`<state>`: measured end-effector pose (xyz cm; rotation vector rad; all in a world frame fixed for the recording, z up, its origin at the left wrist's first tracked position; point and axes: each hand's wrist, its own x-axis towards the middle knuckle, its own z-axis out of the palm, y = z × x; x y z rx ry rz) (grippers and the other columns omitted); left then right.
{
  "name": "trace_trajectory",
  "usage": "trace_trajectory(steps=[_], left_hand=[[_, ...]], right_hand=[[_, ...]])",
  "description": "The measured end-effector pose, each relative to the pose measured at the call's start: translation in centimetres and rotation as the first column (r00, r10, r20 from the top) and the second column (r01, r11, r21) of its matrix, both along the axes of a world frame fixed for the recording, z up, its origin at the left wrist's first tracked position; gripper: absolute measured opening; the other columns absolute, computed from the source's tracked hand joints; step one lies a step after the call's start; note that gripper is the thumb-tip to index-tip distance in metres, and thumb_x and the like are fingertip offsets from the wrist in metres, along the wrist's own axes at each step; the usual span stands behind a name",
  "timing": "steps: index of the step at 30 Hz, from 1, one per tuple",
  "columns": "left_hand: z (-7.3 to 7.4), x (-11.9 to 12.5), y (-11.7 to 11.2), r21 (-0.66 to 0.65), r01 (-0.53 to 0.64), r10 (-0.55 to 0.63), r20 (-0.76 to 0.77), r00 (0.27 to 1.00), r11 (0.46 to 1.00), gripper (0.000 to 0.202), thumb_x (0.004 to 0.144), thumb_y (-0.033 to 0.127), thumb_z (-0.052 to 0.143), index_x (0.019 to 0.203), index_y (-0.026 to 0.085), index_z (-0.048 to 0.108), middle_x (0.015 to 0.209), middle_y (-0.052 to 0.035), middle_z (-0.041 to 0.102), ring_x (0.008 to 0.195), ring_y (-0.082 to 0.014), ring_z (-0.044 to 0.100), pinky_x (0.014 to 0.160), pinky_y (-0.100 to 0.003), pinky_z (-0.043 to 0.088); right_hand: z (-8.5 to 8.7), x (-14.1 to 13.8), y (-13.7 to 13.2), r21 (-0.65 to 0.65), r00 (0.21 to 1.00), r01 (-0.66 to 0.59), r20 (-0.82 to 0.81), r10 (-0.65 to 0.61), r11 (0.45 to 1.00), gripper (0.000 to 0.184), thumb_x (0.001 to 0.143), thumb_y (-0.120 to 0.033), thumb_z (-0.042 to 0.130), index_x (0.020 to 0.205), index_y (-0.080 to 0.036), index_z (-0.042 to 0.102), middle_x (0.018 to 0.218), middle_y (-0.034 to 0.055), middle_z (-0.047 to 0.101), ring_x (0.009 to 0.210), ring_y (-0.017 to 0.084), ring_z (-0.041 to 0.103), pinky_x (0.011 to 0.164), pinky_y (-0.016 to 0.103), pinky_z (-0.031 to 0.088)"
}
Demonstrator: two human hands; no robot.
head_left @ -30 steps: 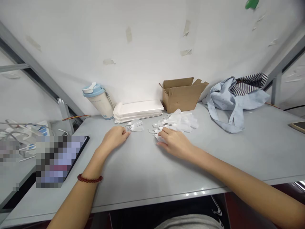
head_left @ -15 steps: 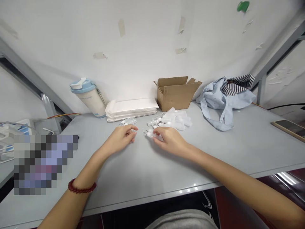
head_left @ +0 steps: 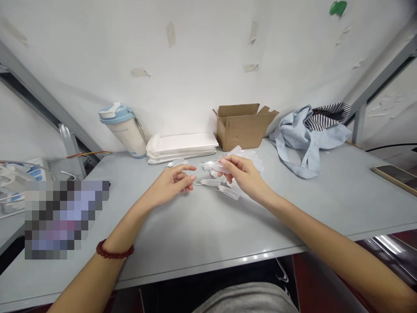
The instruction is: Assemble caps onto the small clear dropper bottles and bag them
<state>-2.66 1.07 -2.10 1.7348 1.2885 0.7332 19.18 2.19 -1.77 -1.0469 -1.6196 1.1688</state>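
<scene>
My right hand (head_left: 246, 176) pinches a small translucent squeeze bottle (head_left: 216, 167) between thumb and fingers, its narrow tip pointing left, above the table. Beneath and behind that hand lies a loose pile of similar bottles (head_left: 257, 161), partly hidden by it. Closer to me, a bottle with a curved thin tail (head_left: 211, 182) and a tilted bottle (head_left: 230, 192) rest on the tabletop. To the left, my left hand (head_left: 171, 187) hovers with thumb and forefinger apart, holding nothing. Just behind it lies a small clear piece (head_left: 177, 162), whose kind I cannot make out.
Along the wall stand a blue-lidded tumbler (head_left: 125, 130), a stack of white packets (head_left: 182, 145) and an open cardboard box (head_left: 241, 132). A light blue cloth bag (head_left: 299, 139) slumps at the right, with a phone (head_left: 395, 178) beyond. A pixelated object (head_left: 67, 221) lies left.
My right hand has risen slightly and moved right with a bottle in its fingers. Bottles now show in front of the pile, below that hand. My left hand's fingers have spread a little.
</scene>
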Motion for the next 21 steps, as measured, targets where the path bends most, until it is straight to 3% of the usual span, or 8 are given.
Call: trace_trajectory(steps=[6, 12, 21], left_hand=[[0.1, 0.2, -0.1, 0.003, 0.014, -0.014, 0.007, 1.0, 1.0, 0.041, 0.082, 0.043, 0.054, 0.112, 0.016, 0.056, 0.069, -0.0013, 0.065, 0.064, -0.0164, 0.061, 0.066, -0.031, 0.049], [-0.2, 0.7, -0.4, 0.18, 0.067, -0.041, -0.148, 0.988, 0.981, 0.028, 0.085, 0.039, 0.048, 0.083, 0.017, 0.064, 0.069, -0.0021, 0.064, 0.066, -0.0155, 0.06, 0.067, -0.028, 0.047], [0.4, 0.6, -0.6, 0.202, 0.04, -0.021, -0.095, 0.995, 0.979, 0.029, 0.088, 0.038, 0.046, 0.083, 0.016, 0.064, 0.07, -0.0016, 0.064, 0.063, -0.0134, 0.058, 0.062, -0.024, 0.046]], right_hand=[[-0.3, -0.3, -0.1, 0.004, 1.0, -0.013, -0.001, 0.013, 1.0, 0.024, 0.088, -0.034, 0.046, 0.083, -0.014, 0.057, 0.066, -0.0002, 0.059, 0.048, 0.007, 0.041, 0.049, 0.023, 0.035], [-0.9, -0.3, 0.1, 0.027, 0.999, -0.027, 0.046, 0.026, 0.999, 0.027, 0.088, -0.037, 0.046, 0.082, -0.014, 0.058, 0.065, 0.0008, 0.059, 0.048, 0.008, 0.04, 0.048, 0.022, 0.034], [-1.5, 0.0, 0.3, 0.115, 0.996, -0.005, 0.093, -0.006, 0.993, 0.029, 0.089, -0.038, 0.043, 0.081, -0.015, 0.059, 0.06, -0.0005, 0.057, 0.049, 0.008, 0.039, 0.05, 0.022, 0.033]])
